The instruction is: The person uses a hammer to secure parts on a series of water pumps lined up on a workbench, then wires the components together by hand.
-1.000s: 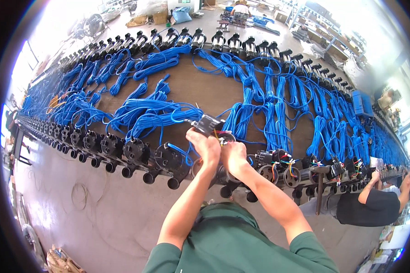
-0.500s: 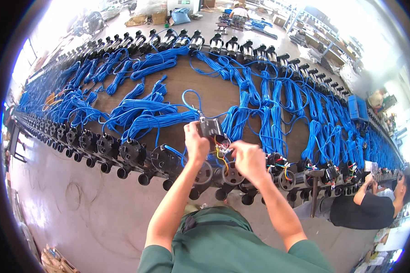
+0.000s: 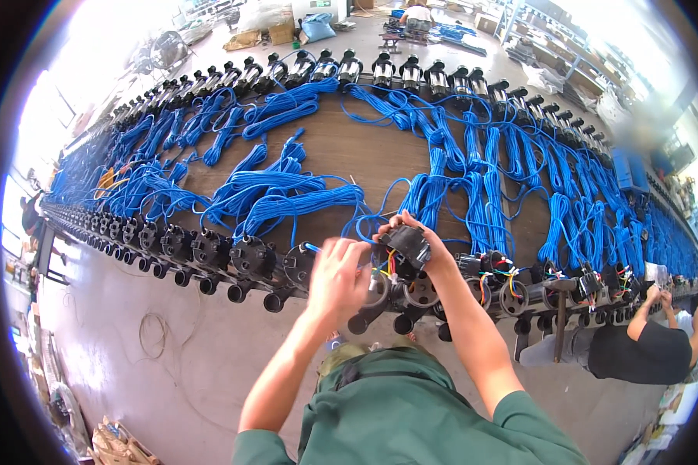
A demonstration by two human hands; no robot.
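Note:
My right hand (image 3: pixel 430 240) grips a black plastic housing (image 3: pixel 406 246) from its far side and right, above the table's near edge. Red, yellow and white wires (image 3: pixel 392 265) hang from the housing's near left side. Just left of these wires is my left hand (image 3: pixel 338 283), its fingers bent and blurred; whether they pinch anything is hidden. Blue cable (image 3: pixel 372 221) loops beside the housing. Below it, black round tube ends (image 3: pixel 421 293) line the table edge.
Coiled blue cables (image 3: pixel 283 194) cover much of the brown table (image 3: pixel 349 155). Black cylindrical units (image 3: pixel 252 257) line both long edges. A metal post (image 3: pixel 561 322) stands at the near edge on the right. Farther right, a co-worker in a black top (image 3: pixel 636 349) works at the same table.
The housing has passed from my left hand to my right and turned over. My left hand has come back nearer to me, left of the wires. The whole view has shifted slightly.

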